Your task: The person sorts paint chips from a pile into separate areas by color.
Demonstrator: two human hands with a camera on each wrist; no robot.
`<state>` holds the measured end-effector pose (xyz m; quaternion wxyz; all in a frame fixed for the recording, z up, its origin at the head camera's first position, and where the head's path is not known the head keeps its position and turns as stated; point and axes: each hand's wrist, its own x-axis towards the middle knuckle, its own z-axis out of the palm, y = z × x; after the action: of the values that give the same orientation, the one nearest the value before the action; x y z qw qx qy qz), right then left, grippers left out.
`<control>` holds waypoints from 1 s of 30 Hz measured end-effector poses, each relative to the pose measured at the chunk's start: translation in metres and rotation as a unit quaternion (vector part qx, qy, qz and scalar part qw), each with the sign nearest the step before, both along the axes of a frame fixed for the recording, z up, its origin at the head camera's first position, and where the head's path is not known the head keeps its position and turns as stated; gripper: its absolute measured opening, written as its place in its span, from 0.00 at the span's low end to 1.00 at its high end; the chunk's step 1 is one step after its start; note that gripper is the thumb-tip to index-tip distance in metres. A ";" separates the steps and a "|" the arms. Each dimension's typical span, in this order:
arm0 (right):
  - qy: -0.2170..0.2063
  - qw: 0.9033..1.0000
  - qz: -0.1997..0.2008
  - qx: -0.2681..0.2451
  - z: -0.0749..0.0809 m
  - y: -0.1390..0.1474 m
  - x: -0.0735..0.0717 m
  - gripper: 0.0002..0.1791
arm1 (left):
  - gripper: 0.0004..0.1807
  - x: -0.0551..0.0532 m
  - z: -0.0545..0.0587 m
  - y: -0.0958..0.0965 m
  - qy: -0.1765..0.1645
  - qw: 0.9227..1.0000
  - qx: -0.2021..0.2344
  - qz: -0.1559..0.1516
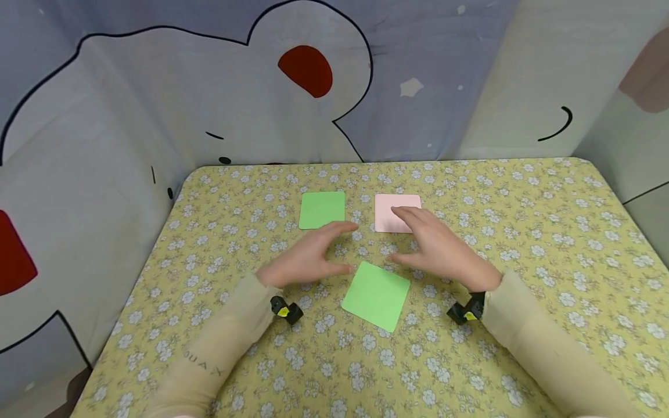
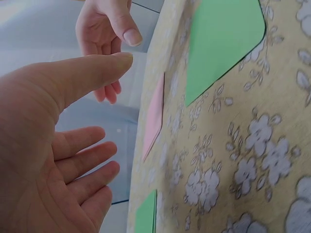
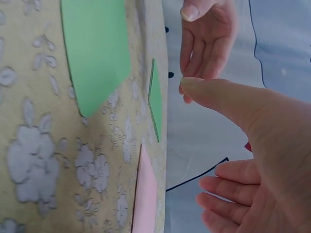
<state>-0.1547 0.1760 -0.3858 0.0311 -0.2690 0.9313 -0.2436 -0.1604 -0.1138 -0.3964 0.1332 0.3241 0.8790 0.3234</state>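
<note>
Both hands hover over the table, palms facing each other, with nothing held. My left hand [image 1: 309, 255] has its fingers extended and thumb apart, between the far green square [image 1: 322, 209] and the near green square [image 1: 376, 296]. Opposite it, my right hand [image 1: 436, 244] is likewise spread, its fingertips overlapping part of the pink square [image 1: 389, 213] in the head view. The near green square lies turned at an angle, below and between the hands. In the left wrist view the left thumb and fingers [image 2: 85, 150] show plainly, and the right wrist view shows the right fingers [image 3: 233, 189] loosely extended.
A yellow floral cloth [image 1: 522, 244] covers the table. Behind it hangs a printed curtain [image 1: 418, 46] with cartoon shapes, and it also runs along the left side. Each wrist bears a small black camera mount [image 1: 286, 310].
</note>
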 end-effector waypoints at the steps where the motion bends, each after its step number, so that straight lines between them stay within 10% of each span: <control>1: -0.001 1.000 0.002 0.002 0.000 0.001 0.002 0.54 | 0.46 0.001 0.000 0.001 0.001 1.000 0.000 -0.003; 30: -0.012 0.999 0.024 0.022 -0.019 0.009 0.046 0.60 | 0.58 0.027 -0.018 0.019 -0.012 0.996 -0.058 -0.066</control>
<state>-0.1089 0.1853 -0.4048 0.0543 -0.2879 0.9292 -0.2252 -0.1331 -0.0945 -0.4144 0.1831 0.3691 0.8715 0.2660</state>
